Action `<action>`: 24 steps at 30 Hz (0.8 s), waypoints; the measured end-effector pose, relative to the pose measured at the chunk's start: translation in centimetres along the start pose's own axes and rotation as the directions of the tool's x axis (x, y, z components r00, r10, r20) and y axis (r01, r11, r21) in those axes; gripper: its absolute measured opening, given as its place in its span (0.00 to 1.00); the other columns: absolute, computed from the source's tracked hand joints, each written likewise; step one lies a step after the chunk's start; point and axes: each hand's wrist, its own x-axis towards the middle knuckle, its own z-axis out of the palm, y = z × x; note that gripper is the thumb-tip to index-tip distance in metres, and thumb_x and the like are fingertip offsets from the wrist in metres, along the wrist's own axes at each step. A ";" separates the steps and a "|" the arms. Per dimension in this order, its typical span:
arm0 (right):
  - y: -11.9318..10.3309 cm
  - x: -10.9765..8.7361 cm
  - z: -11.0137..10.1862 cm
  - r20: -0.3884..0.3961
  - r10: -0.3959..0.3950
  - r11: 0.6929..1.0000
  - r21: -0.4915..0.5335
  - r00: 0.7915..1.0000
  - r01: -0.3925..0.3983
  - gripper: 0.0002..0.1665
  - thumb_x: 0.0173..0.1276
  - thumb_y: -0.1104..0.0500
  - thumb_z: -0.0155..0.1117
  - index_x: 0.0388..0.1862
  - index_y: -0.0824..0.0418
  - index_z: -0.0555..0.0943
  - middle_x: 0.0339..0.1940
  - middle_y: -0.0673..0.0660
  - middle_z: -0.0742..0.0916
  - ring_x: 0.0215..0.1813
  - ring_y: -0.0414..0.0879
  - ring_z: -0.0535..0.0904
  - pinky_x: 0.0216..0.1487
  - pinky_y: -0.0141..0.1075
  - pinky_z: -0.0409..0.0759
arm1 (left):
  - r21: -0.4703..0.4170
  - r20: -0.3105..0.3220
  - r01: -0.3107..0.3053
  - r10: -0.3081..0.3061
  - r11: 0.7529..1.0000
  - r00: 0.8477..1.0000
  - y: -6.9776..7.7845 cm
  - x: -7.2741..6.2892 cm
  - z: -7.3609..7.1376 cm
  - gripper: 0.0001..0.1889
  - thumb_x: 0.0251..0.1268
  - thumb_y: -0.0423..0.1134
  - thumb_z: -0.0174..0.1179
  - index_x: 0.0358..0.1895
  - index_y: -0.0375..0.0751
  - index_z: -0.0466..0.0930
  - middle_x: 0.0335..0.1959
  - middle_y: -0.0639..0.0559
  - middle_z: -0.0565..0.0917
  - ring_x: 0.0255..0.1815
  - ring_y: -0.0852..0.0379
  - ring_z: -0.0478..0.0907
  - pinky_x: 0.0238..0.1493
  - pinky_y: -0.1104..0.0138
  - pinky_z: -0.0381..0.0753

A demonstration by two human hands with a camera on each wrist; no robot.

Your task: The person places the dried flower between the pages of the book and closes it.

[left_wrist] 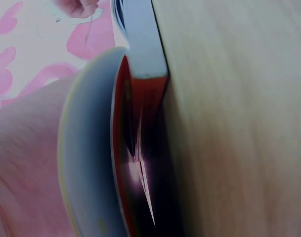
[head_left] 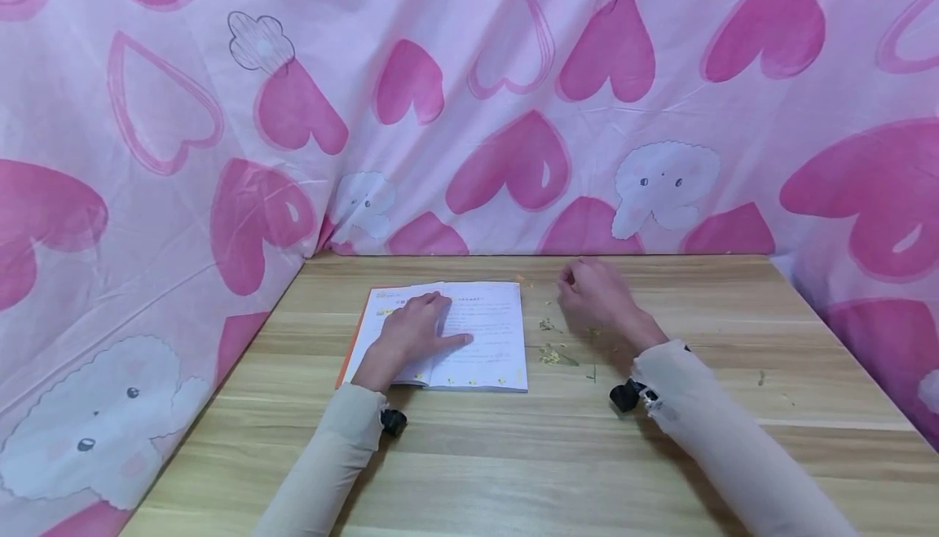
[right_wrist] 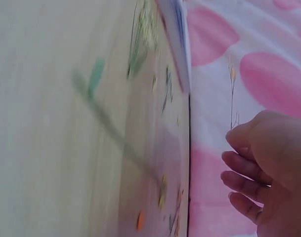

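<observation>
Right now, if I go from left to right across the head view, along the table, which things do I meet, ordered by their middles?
Open book, yellowish flower sprig, right hand, small greenish plant scrap. The left hand lies over the book, so I leave it out.

Heart-print cloth (head_left: 506,162) behind wooden table (head_left: 484,472)

From the head we look forward and down over the table (head_left: 477,472), the heart-patterned cloth (head_left: 506,154) filling the upper frame. From the left wrist we face the book (head_left: 484,345) edge-on, very close, our picture turned sideways. From the right wrist, also sideways, we look past the right hand (right_wrist: 284,163) at lower right; this view shares the book, at upper middle, with the head's.
</observation>
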 end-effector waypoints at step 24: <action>-7.8 0.3 4.8 0.076 -0.218 0.975 -0.031 0.973 0.221 0.05 0.69 0.56 0.68 0.32 0.51 0.83 0.27 0.46 0.83 0.32 0.41 0.77 0.37 0.36 0.77 | 0.040 -0.001 0.047 -0.047 0.998 0.999 0.3 0.0 0.1 0.49 0.63 0.77 0.66 0.80 0.50 0.71 0.80 0.46 0.74 0.73 0.40 0.79 0.69 0.40 0.81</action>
